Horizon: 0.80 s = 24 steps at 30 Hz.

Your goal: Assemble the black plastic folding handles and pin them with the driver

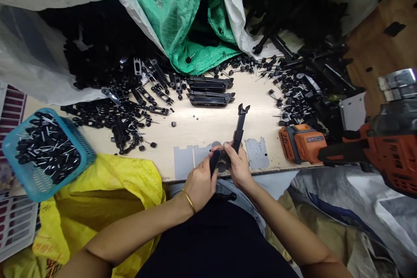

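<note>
At the near edge of the wooden table [208, 124], both my hands meet on a long black plastic bracket [239, 126] with a forked far end. My right hand [239, 166] is closed round its lower part and holds it upright, tilted slightly right. My left hand [201, 182] is closed on a small black rounded piece [215, 161] pressed against the base of the bracket. A gold bangle sits on my left wrist.
Two finished black assemblies [210, 91] lie mid-table. Heaps of loose black parts [124, 113] and pins [289, 95] spread left and right. A blue basket [45, 152] of pins stands at left, an orange cordless driver [358, 147] at right. Sacks of parts line the back.
</note>
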### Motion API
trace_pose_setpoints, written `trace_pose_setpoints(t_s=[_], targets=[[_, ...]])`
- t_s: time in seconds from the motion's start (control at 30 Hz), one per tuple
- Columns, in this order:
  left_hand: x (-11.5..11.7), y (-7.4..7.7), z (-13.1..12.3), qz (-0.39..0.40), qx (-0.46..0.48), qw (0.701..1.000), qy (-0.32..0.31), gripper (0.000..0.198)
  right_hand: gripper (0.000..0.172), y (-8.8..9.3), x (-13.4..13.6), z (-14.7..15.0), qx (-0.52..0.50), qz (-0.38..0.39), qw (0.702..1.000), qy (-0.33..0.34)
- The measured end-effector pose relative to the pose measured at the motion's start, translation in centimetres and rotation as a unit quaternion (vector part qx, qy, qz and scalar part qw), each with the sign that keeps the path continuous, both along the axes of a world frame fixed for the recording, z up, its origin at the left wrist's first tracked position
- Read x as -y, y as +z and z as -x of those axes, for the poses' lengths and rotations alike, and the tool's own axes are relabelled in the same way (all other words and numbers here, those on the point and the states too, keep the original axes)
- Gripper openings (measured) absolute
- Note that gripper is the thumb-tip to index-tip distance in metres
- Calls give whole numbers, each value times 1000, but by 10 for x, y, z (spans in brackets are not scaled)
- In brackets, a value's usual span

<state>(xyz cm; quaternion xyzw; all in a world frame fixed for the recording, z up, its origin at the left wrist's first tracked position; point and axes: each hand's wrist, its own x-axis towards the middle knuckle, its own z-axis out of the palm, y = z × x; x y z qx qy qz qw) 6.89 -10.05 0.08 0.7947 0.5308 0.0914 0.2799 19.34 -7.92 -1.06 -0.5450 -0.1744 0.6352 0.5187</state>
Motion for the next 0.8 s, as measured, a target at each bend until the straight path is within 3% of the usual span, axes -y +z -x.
trace_pose_setpoints(t_s=[0.13,0.23,0.43,0.5,0.63,0.8], targets=[[5,-1,-4,-23,-10,1000,14,36,28,4,4,13,2,-30,998,-58],[-3,2,2,3,38,999,-5,35,28,12,2,10,-3,-33,997,-63],[-17,12,14,78,177,976,-101,24,32,31,-11,-21,-69,13,990,120],[-13,15,7,79,176,978,-82,23,35,32,-13,-20,-52,10,995,88],[-3,20,-8,69,135,988,25,19,38,26,-13,-6,32,-61,997,-46],[-9,25,-8,124,74,989,-44,18,39,19,-15,-5,-7,-48,998,36]])
